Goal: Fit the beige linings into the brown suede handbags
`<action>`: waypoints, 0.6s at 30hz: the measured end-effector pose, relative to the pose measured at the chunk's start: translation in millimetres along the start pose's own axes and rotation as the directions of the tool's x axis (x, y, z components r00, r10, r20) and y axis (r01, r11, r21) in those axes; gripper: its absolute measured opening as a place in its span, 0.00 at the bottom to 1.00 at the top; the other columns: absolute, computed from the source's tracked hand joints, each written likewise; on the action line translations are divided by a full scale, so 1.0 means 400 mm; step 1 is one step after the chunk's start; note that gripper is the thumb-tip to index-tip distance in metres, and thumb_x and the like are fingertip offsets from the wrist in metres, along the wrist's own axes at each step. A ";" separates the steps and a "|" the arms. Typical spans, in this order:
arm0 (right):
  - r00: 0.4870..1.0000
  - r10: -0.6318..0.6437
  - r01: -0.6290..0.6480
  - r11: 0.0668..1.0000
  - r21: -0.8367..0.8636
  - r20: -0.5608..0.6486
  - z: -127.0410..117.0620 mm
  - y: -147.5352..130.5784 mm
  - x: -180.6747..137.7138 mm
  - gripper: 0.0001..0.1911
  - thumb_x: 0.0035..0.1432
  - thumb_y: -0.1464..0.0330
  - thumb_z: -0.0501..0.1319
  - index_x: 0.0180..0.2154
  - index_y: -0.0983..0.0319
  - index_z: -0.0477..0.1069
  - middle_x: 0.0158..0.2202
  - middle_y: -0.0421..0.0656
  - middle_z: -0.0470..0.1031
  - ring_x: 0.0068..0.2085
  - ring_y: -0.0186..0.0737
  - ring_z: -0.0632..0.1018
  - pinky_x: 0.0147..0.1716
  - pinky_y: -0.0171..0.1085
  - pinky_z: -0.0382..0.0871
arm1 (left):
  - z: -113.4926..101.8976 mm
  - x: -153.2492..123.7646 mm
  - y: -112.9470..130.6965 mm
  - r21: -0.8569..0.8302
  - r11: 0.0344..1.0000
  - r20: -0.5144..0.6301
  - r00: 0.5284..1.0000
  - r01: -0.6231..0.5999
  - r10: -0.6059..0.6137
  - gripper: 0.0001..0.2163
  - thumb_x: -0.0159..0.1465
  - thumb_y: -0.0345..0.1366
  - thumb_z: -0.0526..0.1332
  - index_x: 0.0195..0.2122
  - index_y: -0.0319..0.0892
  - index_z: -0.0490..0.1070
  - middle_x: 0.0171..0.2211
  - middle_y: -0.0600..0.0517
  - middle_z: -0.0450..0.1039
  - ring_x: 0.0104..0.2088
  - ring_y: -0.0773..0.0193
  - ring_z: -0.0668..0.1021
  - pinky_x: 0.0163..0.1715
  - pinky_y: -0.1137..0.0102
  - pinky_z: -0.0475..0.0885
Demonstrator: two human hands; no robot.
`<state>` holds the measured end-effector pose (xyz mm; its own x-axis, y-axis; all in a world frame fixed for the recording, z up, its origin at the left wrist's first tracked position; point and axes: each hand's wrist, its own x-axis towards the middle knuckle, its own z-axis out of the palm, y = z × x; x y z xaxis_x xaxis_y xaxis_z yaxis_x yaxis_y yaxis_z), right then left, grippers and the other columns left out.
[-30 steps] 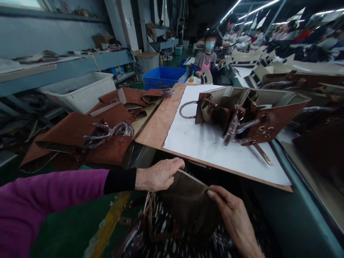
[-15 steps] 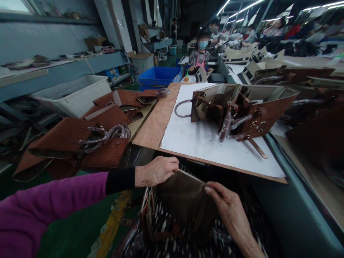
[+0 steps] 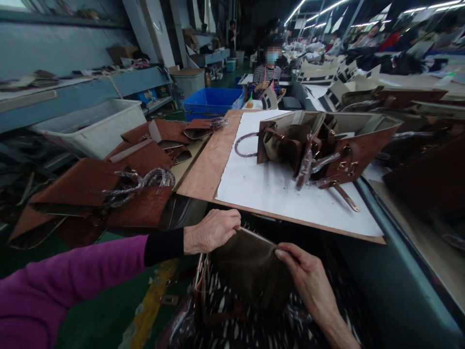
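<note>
On my lap sits a handbag whose dark olive lining [image 3: 250, 269] is pulled up, with its upper edge stretched between my hands. My left hand [image 3: 214, 230] has its fingers closed on the far left end of that edge. At the other end, my right hand [image 3: 308, 271] pinches the edge between thumb and fingers. The bag's lower part is dim against a black-and-white patterned cloth [image 3: 225, 334]. Ahead on the table, a brown handbag [image 3: 366, 155] stands with its mouth gaping and its handles wrapped in clear plastic.
White paper [image 3: 240, 182] covers much of a wooden board [image 3: 198, 172]. More brown bags [image 3: 87, 182] are piled at left, beside a pale bin [image 3: 90, 128] and a blue tub [image 3: 214, 103]. A masked person [image 3: 267, 75] sits beyond the board. Further bags [image 3: 428, 169] crowd the right.
The view has shifted slightly. My hands keep the same hold on the lining's edge. Beyond the board, the seated person's hand has risen a little.
</note>
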<state>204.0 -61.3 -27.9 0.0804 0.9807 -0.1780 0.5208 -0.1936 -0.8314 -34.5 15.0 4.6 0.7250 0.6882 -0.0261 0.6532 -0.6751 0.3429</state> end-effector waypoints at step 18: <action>0.887 -0.462 0.378 0.739 -0.558 -0.012 0.022 0.017 -0.005 0.14 0.61 0.66 0.50 0.43 0.62 0.70 0.37 0.47 0.75 0.37 0.44 0.75 0.38 0.41 0.69 | 0.017 0.015 -0.006 -0.231 0.970 -0.004 0.996 0.082 -0.085 0.04 0.55 0.25 0.52 0.27 0.39 0.63 0.28 0.52 0.67 0.31 0.66 0.69 0.32 0.73 0.61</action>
<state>199.7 -64.5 -37.8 -0.1592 0.9594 0.2327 0.8894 0.2416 -0.3879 -30.3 18.9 -2.7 0.6659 0.7443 -0.0511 0.6423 -0.5371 0.5468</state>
